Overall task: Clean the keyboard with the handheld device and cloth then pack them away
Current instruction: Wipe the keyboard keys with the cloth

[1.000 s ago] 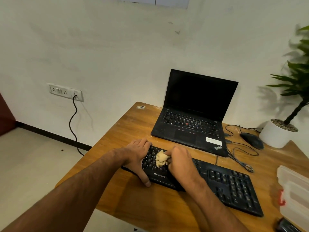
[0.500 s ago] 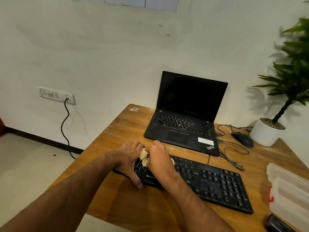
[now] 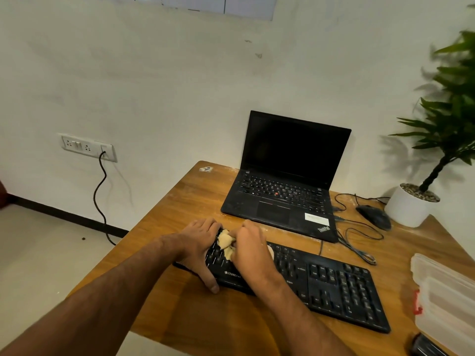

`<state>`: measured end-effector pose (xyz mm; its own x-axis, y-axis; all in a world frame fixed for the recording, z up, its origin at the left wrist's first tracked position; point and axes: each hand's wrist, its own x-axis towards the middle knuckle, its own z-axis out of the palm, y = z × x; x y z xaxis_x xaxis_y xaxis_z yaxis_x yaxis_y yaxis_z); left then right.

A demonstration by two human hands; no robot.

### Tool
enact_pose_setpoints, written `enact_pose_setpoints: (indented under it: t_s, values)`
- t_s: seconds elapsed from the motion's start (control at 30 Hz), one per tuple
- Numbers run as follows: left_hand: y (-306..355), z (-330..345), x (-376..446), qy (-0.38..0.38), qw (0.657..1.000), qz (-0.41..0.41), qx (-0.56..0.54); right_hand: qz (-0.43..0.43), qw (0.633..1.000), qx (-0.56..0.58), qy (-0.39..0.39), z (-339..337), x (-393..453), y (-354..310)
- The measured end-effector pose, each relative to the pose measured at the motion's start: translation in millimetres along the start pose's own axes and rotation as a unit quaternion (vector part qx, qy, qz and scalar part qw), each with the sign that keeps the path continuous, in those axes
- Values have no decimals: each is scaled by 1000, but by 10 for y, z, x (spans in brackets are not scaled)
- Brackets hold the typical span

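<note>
A black keyboard [image 3: 334, 283] lies across the wooden desk [image 3: 180, 201]. My left hand [image 3: 200, 245] grips its left end, thumb on the front edge. My right hand [image 3: 253, 253] presses a crumpled beige cloth [image 3: 226, 244] onto the keys near that left end, fingers closed around it. Part of the cloth is hidden under my right hand. A dark handheld device [image 3: 424, 346] pokes in at the bottom right corner, mostly cut off by the frame.
An open black laptop [image 3: 282, 186] stands behind the keyboard. A black mouse [image 3: 374, 215] with tangled cables [image 3: 359, 242] lies to its right, beside a potted plant [image 3: 411, 204]. A clear plastic box with a red latch [image 3: 442, 299] sits at the right edge.
My right hand has slid the cloth leftward along the keys, close to my left hand. The camera view has shifted slightly to the right.
</note>
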<state>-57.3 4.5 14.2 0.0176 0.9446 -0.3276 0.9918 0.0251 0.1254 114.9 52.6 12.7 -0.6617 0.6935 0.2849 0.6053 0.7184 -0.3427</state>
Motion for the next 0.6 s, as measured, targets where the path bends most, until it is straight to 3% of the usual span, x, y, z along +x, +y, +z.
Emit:
enact_pose_setpoints:
  t_s: [0.17,0.43,0.6]
  values:
    - [14,-3,-13,8,1000,5,13,-10,1000,8,-26,41,157,-115]
    - [4,-7,-5,-3,1000,-11,-17,50,999,-7,-14,-136,-33,472]
    - [32,-8,-23,3,1000,-8,-5,6,1000,-10,-8,9,86,109]
